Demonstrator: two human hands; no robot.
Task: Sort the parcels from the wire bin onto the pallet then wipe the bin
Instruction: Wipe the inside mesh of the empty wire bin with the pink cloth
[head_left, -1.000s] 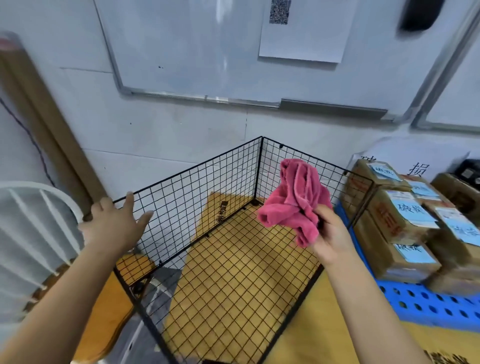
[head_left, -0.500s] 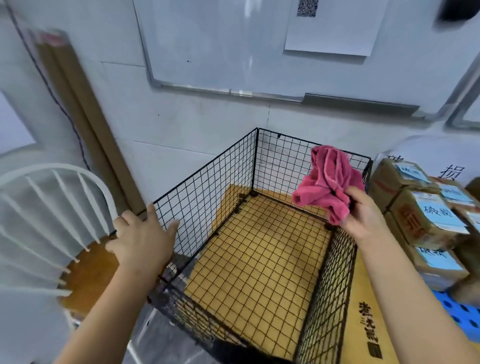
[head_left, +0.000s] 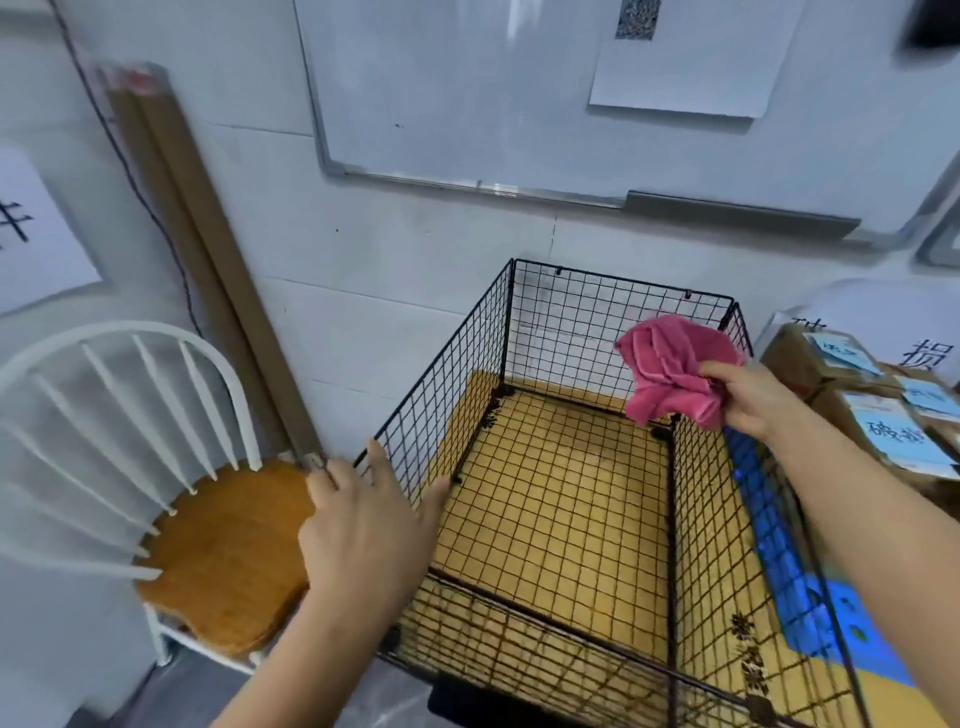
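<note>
The black wire bin (head_left: 457, 364) stands against the wall with nothing inside; yellow cardboard shows through its mesh floor. My left hand (head_left: 363, 525) rests with spread fingers on the top edge of the bin's left wall near its front corner. My right hand (head_left: 753, 400) holds a crumpled pink cloth (head_left: 670, 369) above the bin's right rear corner. Brown parcels (head_left: 857, 395) with blue labels sit stacked on the blue pallet (head_left: 779, 561) to the right of the bin.
A white chair (head_left: 119, 415) with an orange seat cushion stands close to the bin's left side. Brown cardboard strips (head_left: 208, 260) lean on the wall behind it. A whiteboard (head_left: 467, 88) hangs above the bin.
The view has swung left and down. My left hand slid along the bin's left wall toward its front corner. My right hand carried the cloth toward the bin's right rear corner.
</note>
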